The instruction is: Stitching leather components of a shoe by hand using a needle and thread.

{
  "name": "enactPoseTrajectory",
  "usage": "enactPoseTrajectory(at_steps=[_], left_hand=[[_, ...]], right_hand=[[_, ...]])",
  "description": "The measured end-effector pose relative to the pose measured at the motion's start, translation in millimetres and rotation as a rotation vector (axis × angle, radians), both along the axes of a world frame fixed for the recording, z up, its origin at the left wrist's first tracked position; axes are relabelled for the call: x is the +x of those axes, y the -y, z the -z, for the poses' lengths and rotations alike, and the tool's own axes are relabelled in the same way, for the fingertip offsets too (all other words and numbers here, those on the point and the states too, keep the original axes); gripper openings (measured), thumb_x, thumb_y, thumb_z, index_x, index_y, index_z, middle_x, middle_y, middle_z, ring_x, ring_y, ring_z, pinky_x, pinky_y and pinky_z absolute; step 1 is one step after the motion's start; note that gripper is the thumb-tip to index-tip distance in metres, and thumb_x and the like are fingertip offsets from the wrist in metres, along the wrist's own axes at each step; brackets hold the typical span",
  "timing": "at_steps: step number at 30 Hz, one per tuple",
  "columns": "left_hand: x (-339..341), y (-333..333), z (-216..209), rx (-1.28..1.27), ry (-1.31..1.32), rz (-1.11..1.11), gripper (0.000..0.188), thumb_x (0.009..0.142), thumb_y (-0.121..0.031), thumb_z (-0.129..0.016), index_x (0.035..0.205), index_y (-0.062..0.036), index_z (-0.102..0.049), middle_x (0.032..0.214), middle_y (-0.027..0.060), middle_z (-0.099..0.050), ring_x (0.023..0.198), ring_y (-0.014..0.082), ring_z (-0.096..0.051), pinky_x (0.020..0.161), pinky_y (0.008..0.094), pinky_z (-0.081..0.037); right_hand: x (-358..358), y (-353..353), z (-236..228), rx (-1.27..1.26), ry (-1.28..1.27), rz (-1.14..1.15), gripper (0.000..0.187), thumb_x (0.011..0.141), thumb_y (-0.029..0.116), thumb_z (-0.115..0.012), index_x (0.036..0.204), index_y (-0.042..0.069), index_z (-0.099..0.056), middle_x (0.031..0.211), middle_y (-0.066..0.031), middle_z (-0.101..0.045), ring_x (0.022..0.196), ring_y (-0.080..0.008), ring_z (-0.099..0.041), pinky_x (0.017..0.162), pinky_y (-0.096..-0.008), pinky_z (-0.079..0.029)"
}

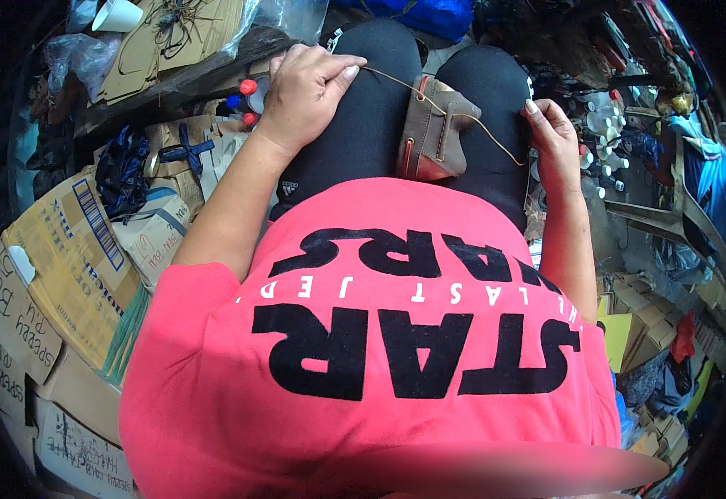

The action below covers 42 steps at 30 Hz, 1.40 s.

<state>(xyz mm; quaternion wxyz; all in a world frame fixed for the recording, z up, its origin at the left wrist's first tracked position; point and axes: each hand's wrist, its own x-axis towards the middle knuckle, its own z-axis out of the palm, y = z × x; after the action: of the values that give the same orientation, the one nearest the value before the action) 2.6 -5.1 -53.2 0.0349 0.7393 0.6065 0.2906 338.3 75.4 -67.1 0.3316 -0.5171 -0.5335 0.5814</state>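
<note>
Nearest the camera, a bright pink shirt point(396, 333) with black lettering filled the lower half of the view, and beyond it lay the person's lap in black trousers point(379, 125). Across the thighs, toward the right knee, rested a brown leather shoe upper point(433, 133), unsoled, with a row of stitching down its left edge; how much of the seam was finished could not be read, though the sewing looked to be under way rather than done. A tan thread point(462, 112) ran taut from the upper to both sides. The left hand point(309, 87) sat on the left thigh with its fingers curled closed, pinching one end of the thread, while the right hand point(550, 133) at the outer edge of the right thigh was likewise closed on the other end. Cardboard boxes point(55, 274) were stacked at the person's left, with red- and blue-capped bottles point(246, 98) just behind the left hand and a white paper cup point(118, 15) farther off. White bottles point(604, 125) stood in the clutter at the right. Nothing blocked either hand.
</note>
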Motion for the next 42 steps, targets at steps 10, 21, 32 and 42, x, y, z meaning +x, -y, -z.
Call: enactPoseTrajectory(at_steps=[10,21,32,42], left_hand=[[0,0,2,-0.061,0.049,-0.034,0.015,0.087,-0.026,-0.063,0.096,-0.0208,-0.074,0.078,-0.0017,-0.061,0.085,0.0208,-0.056,0.079,0.0385,-0.037],[0,2,6,-0.066,0.072,-0.031,0.017,0.088,-0.026,-0.062,0.099,-0.0209,-0.073,0.079,0.0003,-0.062,0.085,0.0221,-0.056,0.08,0.0391,-0.039],[1,2,8,-0.012,0.169,0.023,0.03,0.086,-0.02,-0.067,0.115,-0.0112,-0.065,0.08,0.0061,-0.06,0.074,0.0235,-0.054,0.067,0.0351,-0.043],[21,-24,-18,-0.036,0.328,0.161,0.044,0.079,-0.02,-0.075,0.118,-0.0083,-0.059,0.087,0.0089,-0.062,0.079,0.0197,-0.061,0.071,0.0318,-0.048]], right_hand=[[1,0,3,-0.022,-0.042,0.01,0.018,0.092,0.027,-0.065,0.083,0.011,-0.062,0.07,0.0105,-0.047,0.059,-0.0007,-0.034,0.054,-0.0199,-0.025],[-2,1,1,-0.012,-0.029,0.015,0.018,0.092,0.026,-0.064,0.083,0.011,-0.061,0.07,0.0101,-0.047,0.06,-0.0009,-0.035,0.054,-0.02,-0.026],[5,0,1,-0.023,-0.041,-0.022,0.014,0.094,0.024,-0.06,0.096,0.011,-0.064,0.081,0.01,-0.054,0.067,0.0012,-0.04,0.059,-0.0169,-0.03],[-9,25,-67,0.42,0.317,-0.443,0.022,0.078,0.004,-0.071,0.099,0.01,-0.072,0.079,-0.0024,-0.06,0.078,-0.0148,-0.054,0.073,-0.0265,-0.042]])
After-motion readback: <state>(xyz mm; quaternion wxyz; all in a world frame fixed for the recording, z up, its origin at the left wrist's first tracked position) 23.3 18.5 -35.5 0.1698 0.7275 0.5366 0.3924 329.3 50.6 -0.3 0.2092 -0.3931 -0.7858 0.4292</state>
